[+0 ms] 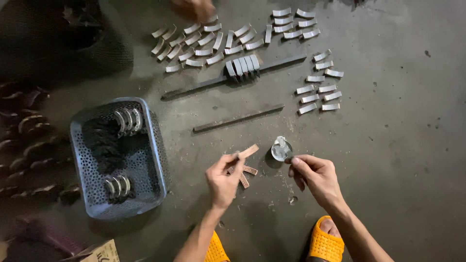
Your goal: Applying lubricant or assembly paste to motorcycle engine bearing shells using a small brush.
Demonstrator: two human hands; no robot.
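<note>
In the head view, the left hand [222,178] is pinching a brown strip [248,151], and the right hand [310,174] is gripping a small tin [281,149] on the floor. Many curved metal pieces [208,41] are lying finished in rows; the blue basket [92,204] is still holding more.

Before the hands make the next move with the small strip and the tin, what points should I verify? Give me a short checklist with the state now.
1. Left hand grips the tan strip at one end: ok.
2. Right hand holds a small tool at the round tin: ok; kind of tool: cannot tell.
3. Tin content sufficient: cannot tell.
4. Spare strips lie on the floor below the left hand: ok.
5. Blue basket with curved metal pieces beside the left hand: ok.
6. Another person's hand far from the work: ok.
</note>
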